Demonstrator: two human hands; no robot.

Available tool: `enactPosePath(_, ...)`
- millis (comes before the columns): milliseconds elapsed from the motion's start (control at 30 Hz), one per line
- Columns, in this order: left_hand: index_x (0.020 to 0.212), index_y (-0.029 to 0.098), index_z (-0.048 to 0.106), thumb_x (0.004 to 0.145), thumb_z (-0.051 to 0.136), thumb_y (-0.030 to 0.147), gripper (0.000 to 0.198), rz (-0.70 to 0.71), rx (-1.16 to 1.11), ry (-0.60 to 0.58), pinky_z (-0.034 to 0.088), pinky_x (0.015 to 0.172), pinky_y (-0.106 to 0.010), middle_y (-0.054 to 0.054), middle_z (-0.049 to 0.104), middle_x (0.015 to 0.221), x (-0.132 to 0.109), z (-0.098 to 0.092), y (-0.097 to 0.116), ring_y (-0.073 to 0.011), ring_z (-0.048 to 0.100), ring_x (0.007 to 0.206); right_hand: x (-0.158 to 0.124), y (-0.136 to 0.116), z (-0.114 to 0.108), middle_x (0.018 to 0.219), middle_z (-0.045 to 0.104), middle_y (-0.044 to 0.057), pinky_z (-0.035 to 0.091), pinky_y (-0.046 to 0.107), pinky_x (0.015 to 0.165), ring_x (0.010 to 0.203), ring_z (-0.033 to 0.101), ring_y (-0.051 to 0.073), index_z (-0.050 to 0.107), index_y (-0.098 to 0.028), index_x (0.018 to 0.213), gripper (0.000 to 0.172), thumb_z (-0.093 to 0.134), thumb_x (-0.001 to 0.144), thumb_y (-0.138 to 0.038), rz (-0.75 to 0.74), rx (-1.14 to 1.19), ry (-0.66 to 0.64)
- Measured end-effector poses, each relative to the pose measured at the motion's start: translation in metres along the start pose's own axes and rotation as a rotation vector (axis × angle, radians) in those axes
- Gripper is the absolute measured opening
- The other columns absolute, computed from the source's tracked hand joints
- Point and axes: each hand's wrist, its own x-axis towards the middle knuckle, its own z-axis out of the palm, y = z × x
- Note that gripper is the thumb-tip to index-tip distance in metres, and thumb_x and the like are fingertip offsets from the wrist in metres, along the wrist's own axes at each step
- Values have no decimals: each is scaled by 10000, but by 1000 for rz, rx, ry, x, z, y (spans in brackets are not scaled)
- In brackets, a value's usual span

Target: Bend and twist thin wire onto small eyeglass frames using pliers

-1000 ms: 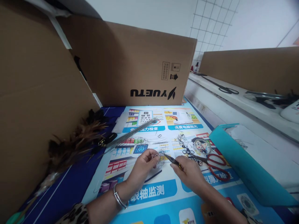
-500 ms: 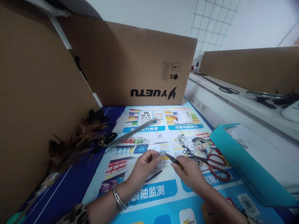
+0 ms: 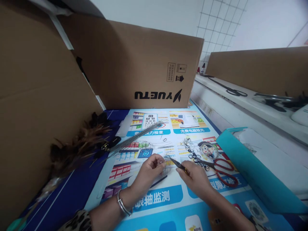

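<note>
My left hand [image 3: 149,171] pinches a small bent wire piece [image 3: 166,165] just above the printed poster [image 3: 156,199] on the table. My right hand [image 3: 196,179] is closed round thin pliers [image 3: 176,164] whose dark tips point left at the wire piece, close to it. A silver bangle [image 3: 122,205] circles my left wrist.
Red-handled scissors [image 3: 222,171] and several small wire loops [image 3: 190,146] lie right of my hands. A bundle of straight wires [image 3: 134,138] and dark feathers [image 3: 79,147] lie to the left. Cardboard walls [image 3: 134,64] stand behind and left; a teal tray [image 3: 250,170] sits at right.
Both hands have stayed almost in place; the plier tips have drawn back slightly from the wire piece and my left fingers have shifted a little.
</note>
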Motion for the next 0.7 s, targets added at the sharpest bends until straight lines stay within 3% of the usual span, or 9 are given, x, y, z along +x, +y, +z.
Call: enactPosePath(700, 828, 169, 516, 716, 616, 249, 170, -53, -23, 1, 398, 525, -196, 31, 467, 670, 0, 1, 3, -85, 448, 569, 1, 1, 0, 691, 539, -6, 223, 206, 470, 560, 469, 104, 479, -196, 761, 245, 377, 867, -392, 27, 4, 9)
